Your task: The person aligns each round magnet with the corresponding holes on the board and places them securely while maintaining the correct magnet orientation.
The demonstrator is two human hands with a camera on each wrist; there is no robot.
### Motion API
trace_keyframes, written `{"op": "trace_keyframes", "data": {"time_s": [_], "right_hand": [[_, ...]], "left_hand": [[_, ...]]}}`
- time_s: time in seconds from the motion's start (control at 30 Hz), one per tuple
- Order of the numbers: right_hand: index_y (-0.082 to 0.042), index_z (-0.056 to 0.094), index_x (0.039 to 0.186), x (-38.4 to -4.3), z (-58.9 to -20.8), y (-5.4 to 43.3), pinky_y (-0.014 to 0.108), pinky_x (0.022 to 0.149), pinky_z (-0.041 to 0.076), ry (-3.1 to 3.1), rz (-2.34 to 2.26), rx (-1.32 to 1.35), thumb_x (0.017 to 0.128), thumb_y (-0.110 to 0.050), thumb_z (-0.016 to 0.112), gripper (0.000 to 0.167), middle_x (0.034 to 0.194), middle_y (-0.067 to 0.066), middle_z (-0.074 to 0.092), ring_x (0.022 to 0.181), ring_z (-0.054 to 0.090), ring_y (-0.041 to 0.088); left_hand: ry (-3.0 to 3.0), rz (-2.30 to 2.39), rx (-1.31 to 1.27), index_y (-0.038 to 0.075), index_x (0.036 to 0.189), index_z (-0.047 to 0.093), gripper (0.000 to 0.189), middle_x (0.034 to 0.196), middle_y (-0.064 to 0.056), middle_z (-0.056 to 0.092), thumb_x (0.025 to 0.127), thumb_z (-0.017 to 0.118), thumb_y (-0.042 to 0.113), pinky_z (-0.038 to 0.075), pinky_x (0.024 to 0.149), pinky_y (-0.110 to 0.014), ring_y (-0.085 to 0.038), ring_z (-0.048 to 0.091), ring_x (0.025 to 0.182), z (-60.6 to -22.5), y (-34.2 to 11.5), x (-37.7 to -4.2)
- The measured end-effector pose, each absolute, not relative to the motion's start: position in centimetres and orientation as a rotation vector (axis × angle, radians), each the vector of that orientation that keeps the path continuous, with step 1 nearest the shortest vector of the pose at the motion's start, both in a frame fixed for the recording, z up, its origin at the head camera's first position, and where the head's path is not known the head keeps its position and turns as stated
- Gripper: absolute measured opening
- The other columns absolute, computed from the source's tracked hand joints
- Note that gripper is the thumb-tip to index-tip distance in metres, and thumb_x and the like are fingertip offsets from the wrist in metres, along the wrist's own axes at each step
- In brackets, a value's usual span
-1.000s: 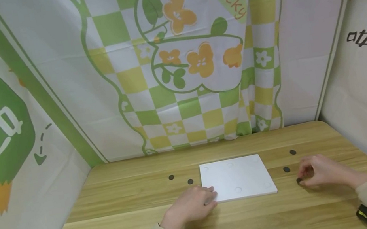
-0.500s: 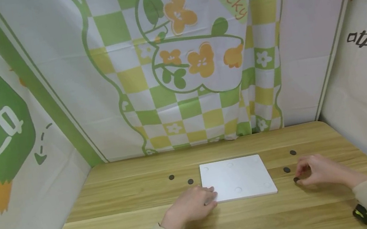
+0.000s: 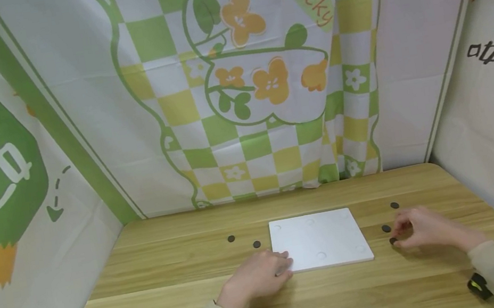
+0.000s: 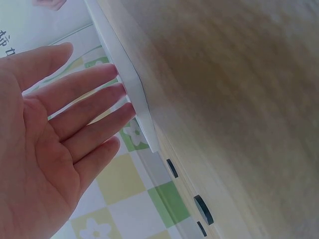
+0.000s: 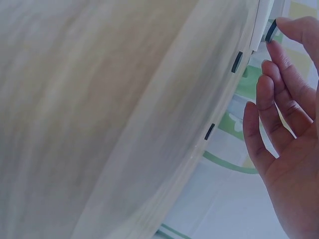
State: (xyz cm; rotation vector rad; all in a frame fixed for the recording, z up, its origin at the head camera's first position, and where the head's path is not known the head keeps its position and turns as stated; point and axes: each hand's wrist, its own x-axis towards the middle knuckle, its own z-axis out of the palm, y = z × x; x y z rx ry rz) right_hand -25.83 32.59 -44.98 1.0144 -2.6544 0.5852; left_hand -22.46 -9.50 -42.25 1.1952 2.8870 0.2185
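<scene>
A white rectangular board (image 3: 320, 236) with several shallow round recesses lies on the wooden table. My left hand (image 3: 258, 275) rests at its near left corner, covering it; in the left wrist view the nearly straight fingers (image 4: 94, 109) touch the board's surface. To the right of the board, my right hand (image 3: 426, 228) pinches a small black disc (image 5: 271, 31) between thumb and index finger. In the right wrist view that disc is tilted and clear of the table, while the other fingers hang loosely curled.
Two flat dark discs, a nearer one (image 3: 386, 228) and a farther one (image 3: 394, 205), lie right of the board. Left of it are two more discs (image 3: 231, 238); the left wrist view shows a third disc (image 4: 203, 209). A patterned curtain (image 3: 258, 163) hangs behind the table.
My right hand has moved slightly left toward the board, carrying the pinched black disc. The left hand and the board have stayed in place.
</scene>
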Motion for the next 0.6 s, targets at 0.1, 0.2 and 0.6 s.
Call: {"op": "trace_keyframes", "data": {"time_s": [0.1, 0.2, 0.6], "right_hand": [[-0.029, 0.067, 0.077, -25.9, -44.8, 32.4, 0.018, 0.062, 0.051, -2.662, 0.584, 1.022, 0.068, -0.025, 0.082, 0.018, 0.080, -0.018, 0.056, 0.071, 0.053, -0.006], [-0.028, 0.067, 0.077, -26.1, -44.8, 32.2, 0.019, 0.062, 0.052, -2.663, 0.596, 1.041, 0.069, -0.025, 0.082, 0.018, 0.080, -0.018, 0.056, 0.072, 0.054, -0.005], [-0.025, 0.067, 0.075, -26.6, -44.9, 31.1, 0.018, 0.062, 0.052, -2.639, 0.605, 1.069, 0.067, -0.021, 0.082, 0.018, 0.080, -0.016, 0.057, 0.072, 0.054, -0.005]], "left_hand": [[2.887, 0.221, 1.194, 0.016, 0.122, 0.064, 0.032, 0.129, -0.002, 0.061, 0.094, 0.055, 0.030, 0.048, 0.101, -0.033, -0.018, 0.060, 0.116, -42.3, -9.5, -22.5], [2.888, 0.220, 1.189, 0.016, 0.122, 0.064, 0.033, 0.130, -0.002, 0.060, 0.094, 0.055, 0.031, 0.048, 0.101, -0.033, -0.018, 0.060, 0.116, -42.4, -9.5, -22.5], [2.893, 0.235, 1.183, 0.015, 0.123, 0.063, 0.034, 0.130, -0.002, 0.060, 0.095, 0.055, 0.031, 0.047, 0.102, -0.034, -0.018, 0.059, 0.117, -42.4, -9.6, -22.5]]}}
